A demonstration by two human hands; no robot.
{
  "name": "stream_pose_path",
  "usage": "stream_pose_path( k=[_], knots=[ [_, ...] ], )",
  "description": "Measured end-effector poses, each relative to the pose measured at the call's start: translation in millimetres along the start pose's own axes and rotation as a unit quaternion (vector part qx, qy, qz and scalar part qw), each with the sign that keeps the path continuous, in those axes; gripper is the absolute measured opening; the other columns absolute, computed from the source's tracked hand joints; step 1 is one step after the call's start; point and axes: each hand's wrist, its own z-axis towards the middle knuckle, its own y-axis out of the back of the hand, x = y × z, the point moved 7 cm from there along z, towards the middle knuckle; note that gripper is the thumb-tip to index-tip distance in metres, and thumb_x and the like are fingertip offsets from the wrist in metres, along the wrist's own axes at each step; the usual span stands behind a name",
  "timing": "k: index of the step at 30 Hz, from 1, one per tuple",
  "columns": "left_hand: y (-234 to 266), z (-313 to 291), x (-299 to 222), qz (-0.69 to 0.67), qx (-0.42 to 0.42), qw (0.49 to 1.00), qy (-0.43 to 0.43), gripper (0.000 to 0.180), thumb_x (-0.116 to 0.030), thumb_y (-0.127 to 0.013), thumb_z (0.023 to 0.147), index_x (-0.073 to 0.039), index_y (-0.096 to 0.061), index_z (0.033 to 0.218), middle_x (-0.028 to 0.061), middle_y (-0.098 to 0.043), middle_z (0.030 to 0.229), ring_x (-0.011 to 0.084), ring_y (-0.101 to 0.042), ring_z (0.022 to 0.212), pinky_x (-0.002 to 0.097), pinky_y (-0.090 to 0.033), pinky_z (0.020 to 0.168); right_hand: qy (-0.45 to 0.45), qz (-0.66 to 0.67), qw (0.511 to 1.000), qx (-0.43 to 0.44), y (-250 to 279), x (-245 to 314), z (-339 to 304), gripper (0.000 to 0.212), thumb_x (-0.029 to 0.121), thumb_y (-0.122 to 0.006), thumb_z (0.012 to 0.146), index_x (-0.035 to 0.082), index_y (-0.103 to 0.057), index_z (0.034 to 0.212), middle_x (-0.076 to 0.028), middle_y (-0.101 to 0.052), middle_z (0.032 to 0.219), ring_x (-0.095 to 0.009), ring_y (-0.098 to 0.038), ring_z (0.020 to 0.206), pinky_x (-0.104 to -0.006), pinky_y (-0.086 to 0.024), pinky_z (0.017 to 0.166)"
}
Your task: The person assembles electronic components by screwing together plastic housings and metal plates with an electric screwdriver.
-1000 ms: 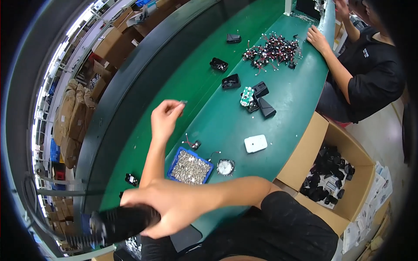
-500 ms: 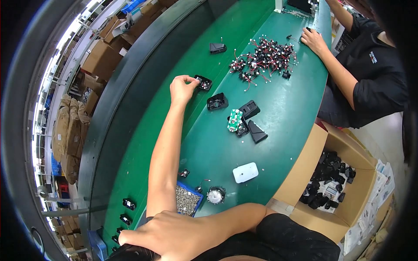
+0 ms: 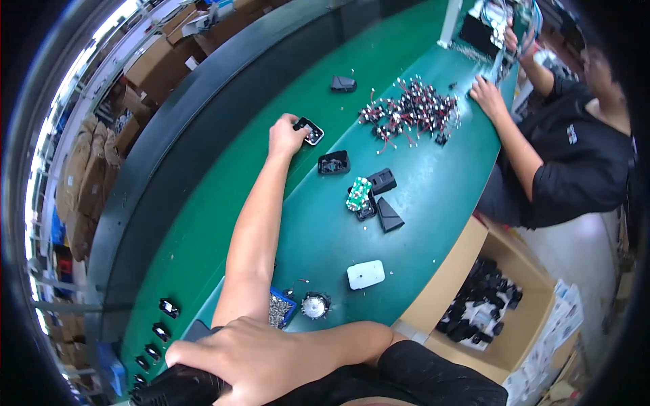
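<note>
My left hand (image 3: pixel 287 137) reaches up to a small housing (image 3: pixel 311 132) at the green belt, fingers closed on its edge. The housing has a pale rim and dark parts inside. Crossing over my left arm, my right hand (image 3: pixel 237 358) is bent around a dark, ridged thing (image 3: pixel 179 387) at the lower edge; its kind is unclear and most of the fingers are hidden. Beside the housing lies an open black case (image 3: pixel 334 163). Nearer are a green circuit board (image 3: pixel 358 194), more black case parts (image 3: pixel 388 215) and a white cover (image 3: pixel 365 274).
A blue tray of small metal parts (image 3: pixel 279 308) is partly behind my left arm, beside a round silver part (image 3: pixel 315 306). Far right, wired parts (image 3: pixel 416 111) lie heaped near a co-worker's hand (image 3: pixel 489 98). A carton (image 3: pixel 525 331) holds black pieces. Several small parts (image 3: pixel 161 331) line the belt.
The view has shifted, so most of the table appears lower and to the left. The housing at my left hand now shows its pale rim. My right hand stays near the lower edge.
</note>
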Motion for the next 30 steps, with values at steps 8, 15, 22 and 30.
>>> stream_pose_path(
  k=[8,15,22,30],
  knots=[
    [91,-89,43,-0.007,0.015,0.998,-0.068,0.025,-0.016,-0.065,0.076,-0.005,-0.068,0.099,0.0182,-0.067,0.094,0.0342,-0.064,0.090,0.0417,-0.051,0.081,-0.084,-0.045,0.993,-0.070,18,-31,2,0.052,0.012,-0.075,0.065,0.007,-0.056,0.113,-0.009,-0.065,0.092,-0.023,-0.066,0.083,-0.0314,-0.051,0.072],
    [241,-298,138,-0.009,-0.029,0.999,0.024,0.024,-0.013,-0.066,0.076,-0.001,-0.066,0.097,0.0147,-0.065,0.086,0.0287,-0.063,0.079,0.0367,-0.049,0.070,-0.133,0.024,0.974,-0.180,29,-58,11,0.040,0.005,-0.076,0.071,-0.005,-0.058,0.106,-0.006,-0.063,0.080,-0.011,-0.060,0.074,-0.0251,-0.050,0.066],
    [230,-400,173,-0.116,-0.051,0.991,0.046,0.042,-0.012,-0.067,0.076,-0.004,-0.058,0.117,0.0144,-0.067,0.100,0.0310,-0.061,0.098,0.0387,-0.049,0.085,0.018,0.154,0.972,-0.176,-10,-94,23,0.055,0.015,-0.068,0.079,0.001,-0.038,0.124,-0.002,-0.048,0.064,-0.013,-0.049,0.052,-0.0308,-0.045,0.054],
    [226,-419,170,-0.110,0.038,0.992,-0.046,0.086,-0.019,-0.078,0.064,-0.001,-0.039,0.138,0.0171,-0.047,0.134,0.0335,-0.044,0.123,0.0429,-0.033,0.104,-0.031,0.059,0.985,-0.158,-71,-148,10,0.045,0.019,-0.068,0.085,0.016,-0.034,0.114,0.000,-0.048,0.066,-0.015,-0.051,0.058,-0.0347,-0.045,0.063]
  ],
)
